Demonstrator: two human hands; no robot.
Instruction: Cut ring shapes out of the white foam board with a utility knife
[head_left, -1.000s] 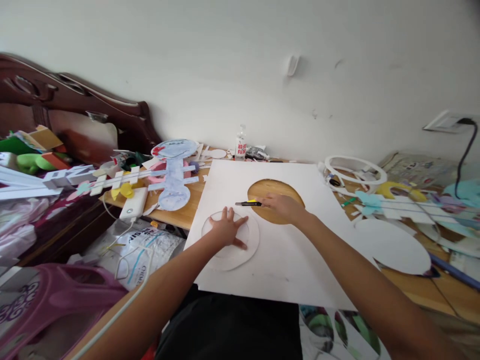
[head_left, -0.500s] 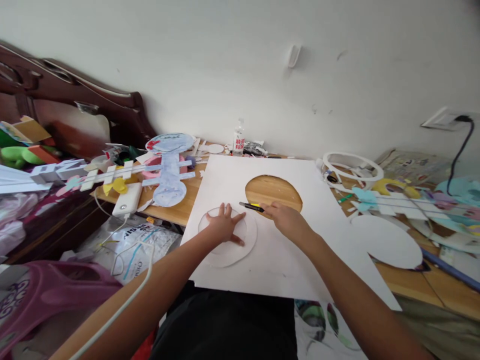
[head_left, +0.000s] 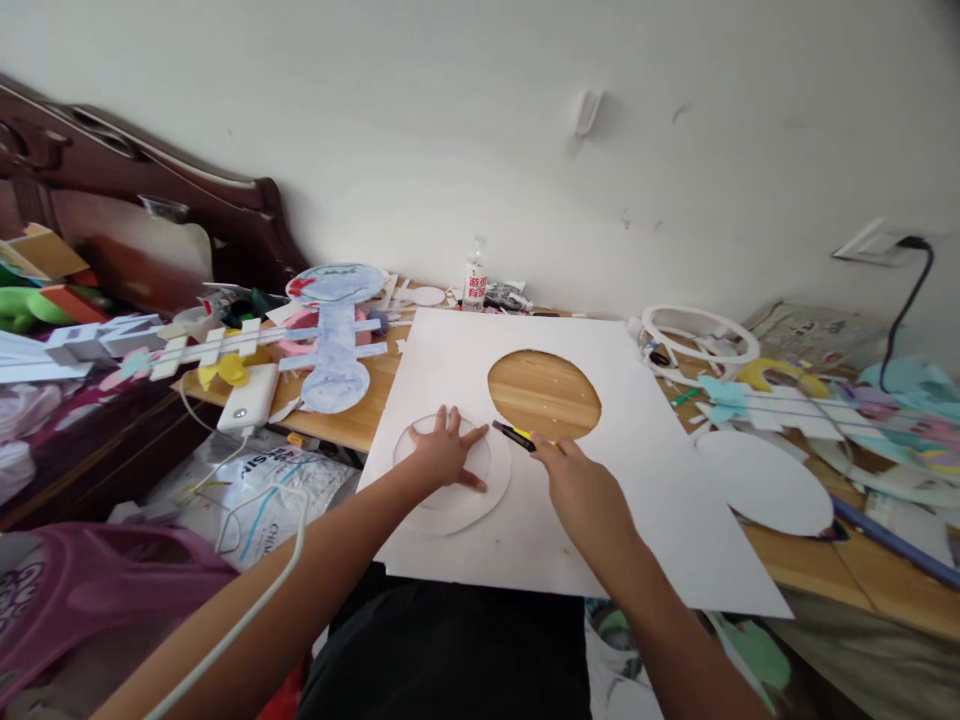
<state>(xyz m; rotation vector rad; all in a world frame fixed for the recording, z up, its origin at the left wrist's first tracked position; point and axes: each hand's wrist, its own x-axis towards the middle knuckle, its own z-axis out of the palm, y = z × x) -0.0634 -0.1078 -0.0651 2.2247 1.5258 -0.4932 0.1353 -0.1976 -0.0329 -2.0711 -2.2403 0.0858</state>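
Down at the centre of the head view, a big white board (head_left: 570, 520) lies on the wooden worktop (head_left: 375, 395), its near edge hanging over the person's lap. A round hole (head_left: 544, 393) is cut through the board, showing the wood beneath. At eight o'clock from that hole a round disc (head_left: 480, 495) lies flat on the board. The left hand (head_left: 444, 452) presses down on the disc, palm flat and fingers (head_left: 454, 419) spread wide, gripping nothing. The right hand (head_left: 581, 490) is clenched around a yellow-and-black knife (head_left: 514, 433), whose tip points toward ten o'clock and sits just beside the disc's right rim, between the disc and the hole.

As for containers, a small clear bottle (head_left: 475, 276) with a red label stands upright at twelve o'clock against the wall; what is inside cannot be told. At nine o'clock a white power bank (head_left: 248, 399) rests on the worktop's edge with a cable running off it, and behind it lies a blue paper figure (head_left: 335, 340). At three o'clock a white oval cutout (head_left: 765, 480) lies on the worktop beside the board, with a white ring (head_left: 701, 336) farther back at two o'clock. A printed plastic bag (head_left: 262, 480) sits below the worktop at eight o'clock.
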